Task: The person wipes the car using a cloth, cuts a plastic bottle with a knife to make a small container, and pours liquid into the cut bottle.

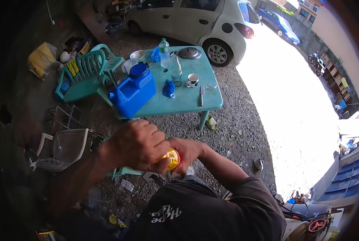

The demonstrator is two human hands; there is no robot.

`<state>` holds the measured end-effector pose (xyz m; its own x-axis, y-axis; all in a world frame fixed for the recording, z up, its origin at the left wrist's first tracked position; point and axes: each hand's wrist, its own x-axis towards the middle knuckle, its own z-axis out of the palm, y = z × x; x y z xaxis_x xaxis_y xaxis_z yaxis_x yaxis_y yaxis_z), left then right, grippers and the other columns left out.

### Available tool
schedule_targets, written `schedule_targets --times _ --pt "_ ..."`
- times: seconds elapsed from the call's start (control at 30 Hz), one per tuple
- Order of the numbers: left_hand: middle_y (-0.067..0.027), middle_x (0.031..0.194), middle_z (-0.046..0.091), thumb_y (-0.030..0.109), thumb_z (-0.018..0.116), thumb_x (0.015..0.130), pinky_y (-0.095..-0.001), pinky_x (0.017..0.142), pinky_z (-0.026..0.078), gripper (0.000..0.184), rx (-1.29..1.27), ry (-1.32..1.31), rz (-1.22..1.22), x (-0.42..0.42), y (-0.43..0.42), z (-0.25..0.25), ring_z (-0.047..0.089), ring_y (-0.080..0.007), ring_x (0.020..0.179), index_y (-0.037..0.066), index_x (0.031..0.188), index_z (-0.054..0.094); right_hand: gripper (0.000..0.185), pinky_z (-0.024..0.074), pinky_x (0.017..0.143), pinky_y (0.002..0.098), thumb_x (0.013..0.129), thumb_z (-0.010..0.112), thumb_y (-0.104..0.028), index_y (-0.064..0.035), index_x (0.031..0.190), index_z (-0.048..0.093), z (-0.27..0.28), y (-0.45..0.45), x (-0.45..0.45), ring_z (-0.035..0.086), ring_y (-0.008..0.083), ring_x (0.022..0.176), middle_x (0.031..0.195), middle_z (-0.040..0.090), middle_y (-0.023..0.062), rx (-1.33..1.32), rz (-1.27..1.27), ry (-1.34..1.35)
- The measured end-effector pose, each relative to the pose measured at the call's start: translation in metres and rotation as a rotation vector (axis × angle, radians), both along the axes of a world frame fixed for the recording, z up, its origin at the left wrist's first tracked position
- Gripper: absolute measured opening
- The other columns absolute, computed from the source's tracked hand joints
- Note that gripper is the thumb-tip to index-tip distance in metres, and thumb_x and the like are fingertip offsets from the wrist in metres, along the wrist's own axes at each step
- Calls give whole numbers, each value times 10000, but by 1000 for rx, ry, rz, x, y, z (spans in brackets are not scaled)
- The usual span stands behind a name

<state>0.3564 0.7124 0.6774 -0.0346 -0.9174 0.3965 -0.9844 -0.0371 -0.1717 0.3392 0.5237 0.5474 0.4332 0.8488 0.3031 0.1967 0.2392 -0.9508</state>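
My left hand (141, 144) is closed over the near side of a small, shiny yellow object with a red edge (173, 158). My right hand (187, 152) wraps round its other side, so both hands grip it together in front of my body. Fingers cover much of it, and its exact kind cannot be made out. Beyond the hands stands a green plastic table (183, 100). On its near left corner is a blue jerrycan (136, 93), close above my left hand.
The table also bears a knife (202, 95), a patterned mug (192, 80), a clear glass bottle (176, 74), a green-capped plastic bottle (164, 52) and a metal lid (190, 53). Green chairs (87, 66) stand left. A white car (187, 24) is parked behind, on gravel (244, 132).
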Motion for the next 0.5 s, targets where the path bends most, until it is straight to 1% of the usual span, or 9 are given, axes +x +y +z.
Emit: schedule_targets --times 0.07,0.13,0.2,0.23,0.27,0.33,0.37,0.43,0.5 --pt "-84 560 469 318 577 836 -372 486 427 355 17 156 260 46 -46 -21 551 -260 536 75 600 472 418 491 694 291 689 789 -144 -26 1030 579 -3 -54 22 583 108 782 864 633 27 -65 -462 -167" --pt "-128 586 543 368 575 858 -391 522 470 402 55 305 501 90 -96 -37 600 -312 585 49 619 522 413 481 696 289 702 789 -181 -29 1020 573 -16 -88 44 569 106 777 858 618 22 -189 -858 -147" --pt "-130 643 582 358 602 857 -382 558 485 371 65 339 502 133 -142 -44 618 -303 634 33 679 576 423 475 724 279 722 795 -191 -36 1043 567 -39 -128 81 567 102 799 881 606 11 -124 -861 50" --pt "-133 701 620 347 628 856 -373 593 501 351 69 371 498 155 -165 -42 637 -294 682 16 739 631 429 468 761 270 745 801 -195 -48 1069 562 -26 -147 92 561 87 845 918 596 2 -86 -801 166" --pt "-133 701 620 347 628 856 -373 593 501 351 67 376 491 173 -184 -34 637 -294 682 16 739 631 417 468 789 280 772 789 -189 -54 1091 556 -32 -166 108 562 90 871 935 595 0 -46 -708 257" --pt "-171 865 678 195 701 821 -367 747 541 221 104 823 15 209 -218 -19 684 -272 805 -10 901 699 411 472 793 291 783 773 -191 -50 1099 553 -40 -201 137 571 109 876 940 601 12 22 -599 323" --pt "-171 865 678 195 701 821 -367 747 541 221 110 832 1 227 -235 -18 684 -272 805 -10 901 699 409 477 795 309 792 751 -210 -39 1103 548 -40 -216 149 582 135 867 942 605 26 91 -532 319" --pt "-112 941 653 95 710 813 -334 762 508 233 231 783 -64 259 -267 -16 640 -230 867 49 1042 697 445 483 798 345 800 717 -224 -23 1151 531 -38 -240 167 589 167 853 924 600 49 258 -477 390" --pt "-110 935 651 100 702 820 -339 763 508 212 149 740 -85 279 -295 -19 644 -234 863 40 1024 698 476 487 788 368 808 693 -214 -17 1201 512 -37 -261 186 593 187 838 908 596 63 337 -496 435"
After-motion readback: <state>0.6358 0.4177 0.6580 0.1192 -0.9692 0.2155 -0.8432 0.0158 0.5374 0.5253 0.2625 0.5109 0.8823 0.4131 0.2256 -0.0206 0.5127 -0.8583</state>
